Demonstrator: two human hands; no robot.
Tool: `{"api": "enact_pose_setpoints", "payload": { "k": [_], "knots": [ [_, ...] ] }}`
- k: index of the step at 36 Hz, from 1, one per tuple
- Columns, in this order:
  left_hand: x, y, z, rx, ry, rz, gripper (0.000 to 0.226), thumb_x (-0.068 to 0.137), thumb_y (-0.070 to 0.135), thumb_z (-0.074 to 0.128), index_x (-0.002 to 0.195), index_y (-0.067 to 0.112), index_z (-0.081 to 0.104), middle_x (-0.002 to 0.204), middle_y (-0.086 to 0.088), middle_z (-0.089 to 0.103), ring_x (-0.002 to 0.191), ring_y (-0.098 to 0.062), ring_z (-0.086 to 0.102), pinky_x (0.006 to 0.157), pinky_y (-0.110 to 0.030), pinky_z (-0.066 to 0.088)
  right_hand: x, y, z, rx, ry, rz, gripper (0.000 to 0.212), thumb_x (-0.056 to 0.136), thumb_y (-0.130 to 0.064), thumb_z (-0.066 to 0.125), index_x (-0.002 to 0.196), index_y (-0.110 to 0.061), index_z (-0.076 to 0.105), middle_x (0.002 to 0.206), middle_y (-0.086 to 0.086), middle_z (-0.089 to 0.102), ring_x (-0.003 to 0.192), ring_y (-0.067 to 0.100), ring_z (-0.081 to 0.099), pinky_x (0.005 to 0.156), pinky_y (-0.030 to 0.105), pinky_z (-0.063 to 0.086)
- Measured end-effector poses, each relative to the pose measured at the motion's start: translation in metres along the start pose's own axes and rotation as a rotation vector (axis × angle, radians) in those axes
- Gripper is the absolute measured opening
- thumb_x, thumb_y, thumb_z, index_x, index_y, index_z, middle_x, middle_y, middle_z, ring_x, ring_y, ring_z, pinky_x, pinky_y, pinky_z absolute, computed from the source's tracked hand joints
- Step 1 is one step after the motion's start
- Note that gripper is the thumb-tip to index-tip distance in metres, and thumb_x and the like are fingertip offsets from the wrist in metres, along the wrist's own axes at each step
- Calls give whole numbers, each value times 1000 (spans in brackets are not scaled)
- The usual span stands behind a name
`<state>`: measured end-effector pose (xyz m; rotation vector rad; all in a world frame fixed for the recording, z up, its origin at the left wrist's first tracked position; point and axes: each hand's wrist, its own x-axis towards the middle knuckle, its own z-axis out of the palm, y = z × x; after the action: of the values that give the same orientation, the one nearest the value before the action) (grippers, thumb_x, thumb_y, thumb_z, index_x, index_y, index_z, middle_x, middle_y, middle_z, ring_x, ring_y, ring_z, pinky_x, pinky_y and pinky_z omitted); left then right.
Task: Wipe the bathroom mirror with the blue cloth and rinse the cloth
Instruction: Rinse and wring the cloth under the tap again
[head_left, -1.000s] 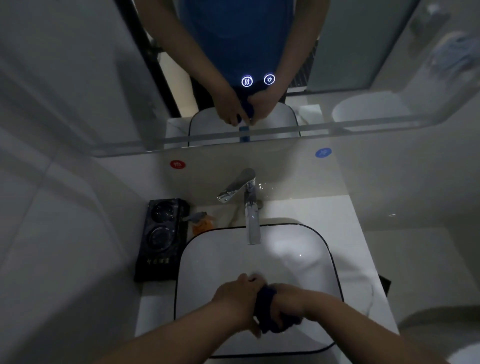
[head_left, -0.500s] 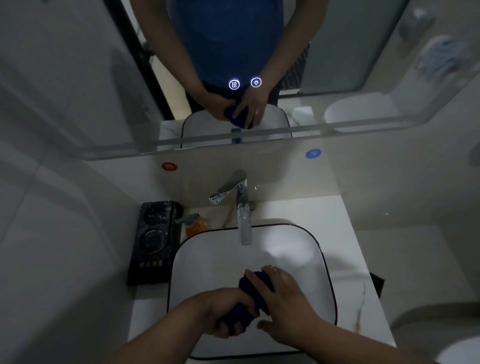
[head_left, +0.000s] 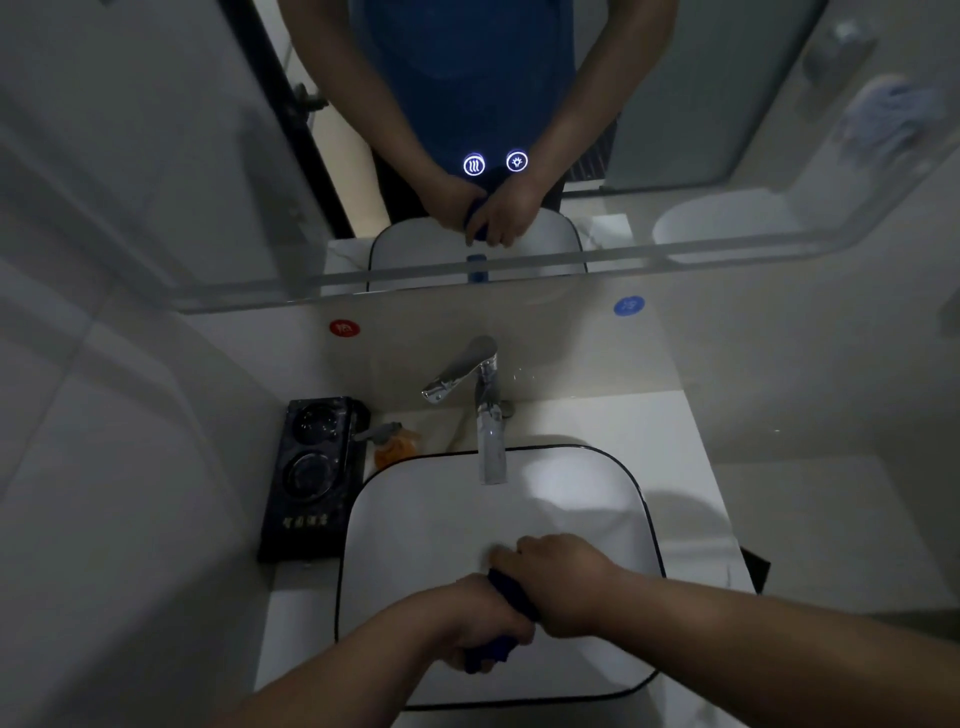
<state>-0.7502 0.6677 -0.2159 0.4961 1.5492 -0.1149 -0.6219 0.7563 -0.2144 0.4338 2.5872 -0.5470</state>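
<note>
Blue cloth (head_left: 513, 592) sits twisted between my left hand (head_left: 475, 621) and right hand (head_left: 563, 582), both clenched round it low over the washbasin (head_left: 405, 519), I judge so wrung water falls inside, not onto the bench (head_left: 685, 447).

Lit heat-wave icon (head_left: 474, 166), bulb icon (head_left: 517, 161) on mirror (head_left: 675, 104), red sticker (head_left: 344, 328) illegible

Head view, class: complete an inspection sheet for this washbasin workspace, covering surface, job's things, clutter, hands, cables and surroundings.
Surface: white counter with black-rimmed basin.
Job's things: blue cloth bunched over the basin; mirror above.
Clutter: black tray and orange pump bottle, left of the faucet.
Hands: left hand and right hand both grip the cloth.
Cables: nothing seen.
Surroundings: tiled wall on the left; red sticker and blue sticker under the mirror.
</note>
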Motion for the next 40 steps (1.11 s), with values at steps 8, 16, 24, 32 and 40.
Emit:
{"api": "enact_pose_setpoints", "payload": {
  "k": [8, 16, 24, 32, 40],
  "knots": [
    [0, 8, 10, 361, 233, 108, 21, 88, 29, 66, 72, 19, 57, 64, 0, 58, 65, -20, 65, 54, -26, 48, 11, -2, -12, -97, -180, 62, 63, 87, -25, 77, 140, -16, 44, 119, 12, 65, 104, 35, 70, 76, 41, 51],
    [19, -7, 10, 524, 509, 212, 47, 96, 38, 47, 140, 27, 58, 122, 2, 74, 101, -20, 70, 89, -32, 55, 21, -11, -8, 3, -227, 267, 38, 87, -29, 68, 122, -15, 65, 117, 8, 71, 106, 32, 73, 88, 42, 61],
    [18, -15, 10, 634, 676, 388, 47, 93, 50, 52, 136, 32, 52, 117, 1, 70, 102, -23, 72, 77, -33, 51, 23, -7, -7, 226, -330, 304, 16, 86, -29, 71, 93, -15, 66, 88, 6, 65, 85, 29, 67, 76, 37, 59],
    [21, -36, 12, 313, 504, 417, 67, 86, 39, 59, 150, 36, 37, 115, 4, 74, 100, -18, 73, 77, -28, 56, 15, -1, 1, 368, -254, 317, 87, 82, -27, 80, 154, -22, 31, 131, 7, 58, 115, 30, 66, 92, 42, 60],
    [-12, -17, -23, -455, 1, 94, 34, 85, 26, 76, 113, 17, 60, 75, -5, 62, 50, -13, 53, 42, -19, 37, -19, -6, 40, 255, 471, 112, 92, 84, -20, 58, 166, -33, 20, 165, 7, 32, 143, 29, 44, 118, 40, 45]
  ]
}}
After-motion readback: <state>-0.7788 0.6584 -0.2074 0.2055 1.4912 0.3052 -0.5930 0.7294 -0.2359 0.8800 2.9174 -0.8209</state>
